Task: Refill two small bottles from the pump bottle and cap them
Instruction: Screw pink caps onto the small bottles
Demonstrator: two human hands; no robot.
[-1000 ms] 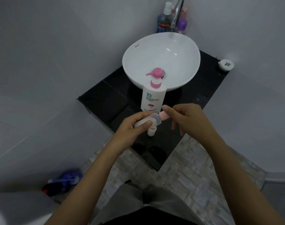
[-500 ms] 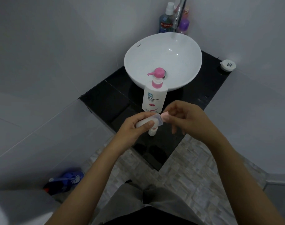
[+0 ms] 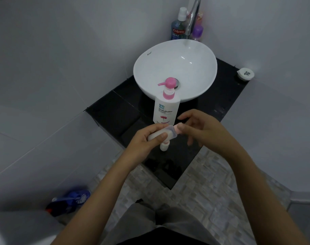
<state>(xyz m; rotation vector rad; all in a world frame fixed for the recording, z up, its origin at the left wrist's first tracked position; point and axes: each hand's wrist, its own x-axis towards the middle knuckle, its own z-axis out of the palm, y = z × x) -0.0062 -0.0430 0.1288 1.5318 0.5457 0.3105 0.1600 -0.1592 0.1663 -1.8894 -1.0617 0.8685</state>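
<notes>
Over the tabletop (image 3: 115,110), left hand (image 3: 147,138) grips a bottle (image 3: 165,134) sideways; right hand (image 3: 200,129) fingers (image 3: 181,127) pinch its pink cap (image 3: 175,127). Tilted so, it may spill if the cap cross-threads. Second bottle (image 3: 164,145) stands below, before the pump bottle (image 3: 166,108).

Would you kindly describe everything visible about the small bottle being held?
The small bottle looks like translucent whitish plastic with a pale pink cap. It lies roughly on its side, held above the black counter's front edge, in front of the pump bottle. The left hand wraps its body; the right hand pinches the cap end. Its fill level cannot be told.
</notes>
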